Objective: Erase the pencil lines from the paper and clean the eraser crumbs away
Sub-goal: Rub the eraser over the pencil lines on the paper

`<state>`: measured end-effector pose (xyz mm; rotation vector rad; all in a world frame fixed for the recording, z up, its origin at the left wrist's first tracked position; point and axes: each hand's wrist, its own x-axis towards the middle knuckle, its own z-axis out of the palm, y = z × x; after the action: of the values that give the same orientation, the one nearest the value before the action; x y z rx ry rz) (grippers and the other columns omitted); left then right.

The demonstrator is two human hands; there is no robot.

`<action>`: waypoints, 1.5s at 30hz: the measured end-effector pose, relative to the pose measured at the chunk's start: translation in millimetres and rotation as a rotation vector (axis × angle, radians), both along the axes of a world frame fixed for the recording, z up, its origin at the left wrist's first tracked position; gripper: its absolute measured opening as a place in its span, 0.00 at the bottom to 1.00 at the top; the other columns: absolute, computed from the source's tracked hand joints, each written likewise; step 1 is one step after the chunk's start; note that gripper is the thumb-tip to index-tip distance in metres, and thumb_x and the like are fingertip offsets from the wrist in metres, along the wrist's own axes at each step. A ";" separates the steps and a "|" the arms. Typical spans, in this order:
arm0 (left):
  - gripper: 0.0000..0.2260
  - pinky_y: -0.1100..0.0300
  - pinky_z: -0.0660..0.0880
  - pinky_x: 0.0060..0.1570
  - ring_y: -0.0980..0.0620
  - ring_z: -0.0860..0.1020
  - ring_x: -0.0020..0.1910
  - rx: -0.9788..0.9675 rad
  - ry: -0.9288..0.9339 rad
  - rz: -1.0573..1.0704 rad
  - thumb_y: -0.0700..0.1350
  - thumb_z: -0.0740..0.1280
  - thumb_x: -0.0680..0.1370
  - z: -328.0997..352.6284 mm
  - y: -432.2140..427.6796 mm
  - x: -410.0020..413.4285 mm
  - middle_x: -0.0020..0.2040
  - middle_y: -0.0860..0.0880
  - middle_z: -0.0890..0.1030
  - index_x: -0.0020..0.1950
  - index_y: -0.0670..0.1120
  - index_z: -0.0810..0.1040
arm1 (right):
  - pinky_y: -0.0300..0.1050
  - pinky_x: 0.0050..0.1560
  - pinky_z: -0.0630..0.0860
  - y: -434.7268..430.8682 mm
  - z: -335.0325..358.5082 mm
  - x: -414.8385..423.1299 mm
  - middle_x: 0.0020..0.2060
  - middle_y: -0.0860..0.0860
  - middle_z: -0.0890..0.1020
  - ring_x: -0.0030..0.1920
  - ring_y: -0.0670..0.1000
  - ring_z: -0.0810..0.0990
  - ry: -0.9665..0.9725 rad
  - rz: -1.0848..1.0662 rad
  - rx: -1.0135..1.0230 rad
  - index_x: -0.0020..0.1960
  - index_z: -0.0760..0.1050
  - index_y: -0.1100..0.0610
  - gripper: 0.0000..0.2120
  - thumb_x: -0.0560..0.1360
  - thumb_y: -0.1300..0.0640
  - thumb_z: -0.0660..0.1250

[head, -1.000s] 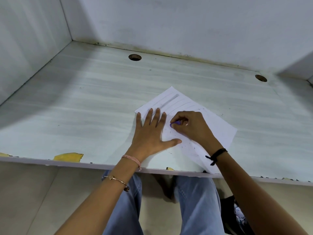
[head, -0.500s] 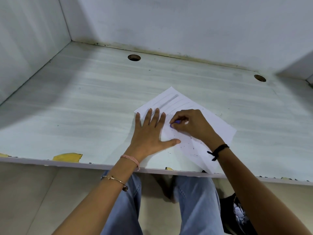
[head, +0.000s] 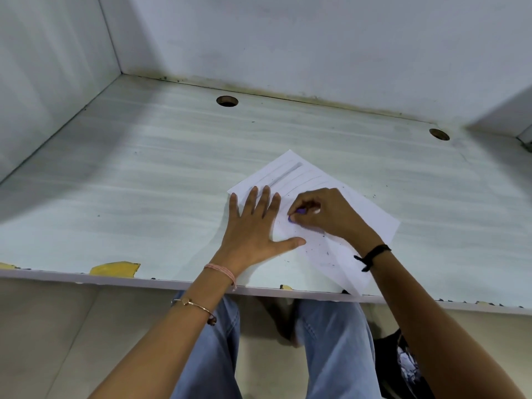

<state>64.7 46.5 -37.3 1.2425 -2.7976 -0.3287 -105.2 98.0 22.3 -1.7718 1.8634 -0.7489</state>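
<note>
My left hand (head: 253, 234) lies flat pinning the paper (head: 371, 223) on the bench (head: 144, 182) while my right hand (head: 325, 214) pinches the purple eraser (head: 298, 213) mid-rub; fainter pencil lines (head: 285, 175) farther up need rubbing next.

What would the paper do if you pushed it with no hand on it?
The paper would probably slide: it is a thin sheet on a smooth-looking desk, perhaps why the left hand presses flat on it. It is likely light and floppy, apt to wrinkle under the eraser that the right hand pinches.
</note>
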 end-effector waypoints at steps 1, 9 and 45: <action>0.48 0.37 0.34 0.73 0.48 0.34 0.78 0.008 0.002 0.000 0.78 0.46 0.69 0.2 0.4 0.1 0.80 0.48 0.37 0.80 0.51 0.40 | 0.39 0.42 0.74 -1.4 -1.8 -0.4 0.36 0.46 0.84 0.38 0.45 0.80 0.001 -0.052 -0.056 0.40 0.83 0.55 0.03 0.68 0.62 0.74; 0.49 0.37 0.33 0.73 0.48 0.34 0.78 0.005 0.013 -0.003 0.79 0.45 0.68 0.3 0.8 0.9 0.80 0.49 0.37 0.80 0.51 0.39 | 0.37 0.42 0.75 2.3 2.8 -11.4 0.37 0.46 0.84 0.40 0.46 0.81 0.011 -0.065 0.052 0.39 0.83 0.53 0.04 0.68 0.61 0.74; 0.50 0.37 0.35 0.73 0.48 0.38 0.79 -0.042 0.063 -0.080 0.82 0.42 0.64 -7.0 -12.6 -29.5 0.81 0.48 0.39 0.80 0.57 0.42 | 0.32 0.37 0.70 8.9 0.8 0.4 0.37 0.49 0.81 0.35 0.44 0.76 0.123 -0.228 -0.009 0.43 0.83 0.56 0.05 0.69 0.63 0.70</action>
<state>35.2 33.9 -44.3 1.0939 -2.7913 -0.3061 -104.8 106.9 23.1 -1.6617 2.1738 -0.7449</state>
